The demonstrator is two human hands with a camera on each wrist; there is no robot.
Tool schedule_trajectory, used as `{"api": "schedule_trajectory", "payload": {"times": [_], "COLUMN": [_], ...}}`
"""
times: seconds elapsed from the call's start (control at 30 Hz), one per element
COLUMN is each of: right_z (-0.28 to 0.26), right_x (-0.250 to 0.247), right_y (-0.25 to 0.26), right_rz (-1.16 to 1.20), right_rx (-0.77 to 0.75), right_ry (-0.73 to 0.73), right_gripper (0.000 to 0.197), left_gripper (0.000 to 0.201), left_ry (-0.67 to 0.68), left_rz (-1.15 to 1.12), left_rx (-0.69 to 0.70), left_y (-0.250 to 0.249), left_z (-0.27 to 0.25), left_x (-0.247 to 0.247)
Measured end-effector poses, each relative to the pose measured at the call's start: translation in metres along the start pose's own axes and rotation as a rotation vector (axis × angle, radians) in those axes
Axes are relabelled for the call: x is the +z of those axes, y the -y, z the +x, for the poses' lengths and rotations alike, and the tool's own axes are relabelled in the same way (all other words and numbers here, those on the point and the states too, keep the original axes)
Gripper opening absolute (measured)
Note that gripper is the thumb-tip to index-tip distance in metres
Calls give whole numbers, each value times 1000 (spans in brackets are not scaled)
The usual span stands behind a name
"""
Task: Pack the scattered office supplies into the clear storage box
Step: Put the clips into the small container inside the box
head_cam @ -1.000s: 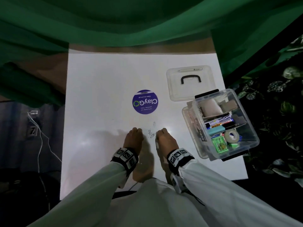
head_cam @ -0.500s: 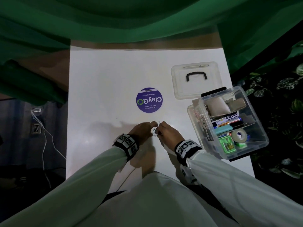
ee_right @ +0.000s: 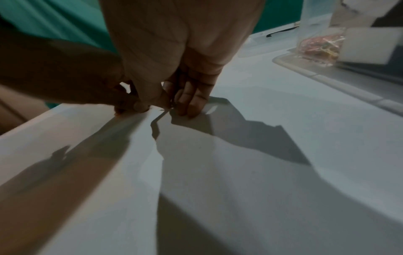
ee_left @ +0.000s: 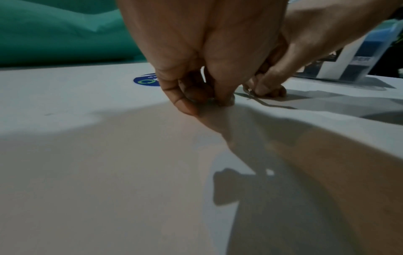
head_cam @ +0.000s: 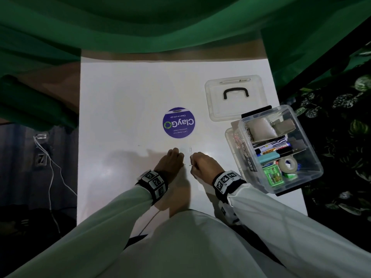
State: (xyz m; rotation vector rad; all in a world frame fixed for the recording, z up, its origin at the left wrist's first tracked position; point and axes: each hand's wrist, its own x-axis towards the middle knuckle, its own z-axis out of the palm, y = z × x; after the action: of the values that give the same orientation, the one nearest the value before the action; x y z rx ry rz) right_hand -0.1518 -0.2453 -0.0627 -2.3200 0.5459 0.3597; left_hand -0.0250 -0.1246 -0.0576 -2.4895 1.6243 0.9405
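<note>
Wire is all there is to grip: the left hand [head_cam: 169,164] and right hand [head_cam: 202,167] are each pinching a small paperclip off the white table [head_cam: 120,109]; one thin silver paperclip [head_cam: 190,151] is lying loose just beyond; nails should be sliding under before carrying to the clear plastic storage box [head_cam: 281,149] at right.

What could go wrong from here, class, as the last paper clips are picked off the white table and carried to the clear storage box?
1. The left hand and right hand pinch thin clips flat on the table; one could slip out.
2. A loose paper clip lies just beyond the fingers and may be overlooked.
3. The clear storage box sits at the table's right edge, so a nudge could tip it.
</note>
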Motion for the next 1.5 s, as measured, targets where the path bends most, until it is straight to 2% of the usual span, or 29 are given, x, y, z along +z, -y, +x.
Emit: {"api": "schedule_trajectory", "payload": {"times": [0.07, 0.13, 0.23, 0.3, 0.33, 0.37, 0.47, 0.53, 0.73, 0.9, 1.03, 1.13, 1.2, 1.33, 1.43, 1.5], "right_z": [-1, -2, 3, 8, 10, 13, 23, 32, 34, 39, 40, 24, 8, -33, -52, -53], "right_x": [-1, -6, -17, -22, -23, -22, -16, -10, 1, 2, -5, -25, -51, -127, -175, -194], "right_y": [-8, -9, -4, -1, 2, 4, 12, 18, 33, 48, 50, 46, 43, 25, -3, -21], "right_rz": [295, 619, 1065, 1243, 1257, 1184, 667, 430, 84, -47, -5, 73, 187, 343, 354, 242], "right_rx": [82, 197, 353, 428, 452, 463, 422, 378, 411, 412, 433, 386, 341, 286, 342, 394], "right_ry": [-60, -112, -147, -163, -173, -186, -210, -229, -266, -175, -71, -24, -85, -356, -502, -521], "right_gripper": [10, 20, 29, 24, 21, 23, 28, 24, 21, 20, 17, 13, 15, 7, 6, 6], "left_gripper": [21, 19, 9, 7, 6, 6, 10, 11, 15, 15, 14, 15, 20, 12, 10, 13], "left_ry": [-5, -30, -67, -101, -118, -133, -143, -149, -148, -160, -226, -292, -359, -477, -490, -469], "left_rz": [-30, -121, -287, -339, -348, -349, -346, -349, -344, -349, -396, -594, -721, -895, -876, -785], "left_rx": [-7, -26, -73, -75, -72, -72, -84, -100, -148, -164, -132, -135, -151, -57, 33, 89], "left_y": [-1, -2, -2, 2, 4, 7, 8, 9, 15, 18, 15, 1, -16, -77, -129, -157], "left_z": [-3, -5, -5, -6, -6, -7, -9, -10, -13, -14, -10, -6, -1, 18, 40, 59], "left_x": [2, 0, -7, -9, -9, -8, -11, -13, -13, -17, -20, -37, -59, -104, -121, -122]}}
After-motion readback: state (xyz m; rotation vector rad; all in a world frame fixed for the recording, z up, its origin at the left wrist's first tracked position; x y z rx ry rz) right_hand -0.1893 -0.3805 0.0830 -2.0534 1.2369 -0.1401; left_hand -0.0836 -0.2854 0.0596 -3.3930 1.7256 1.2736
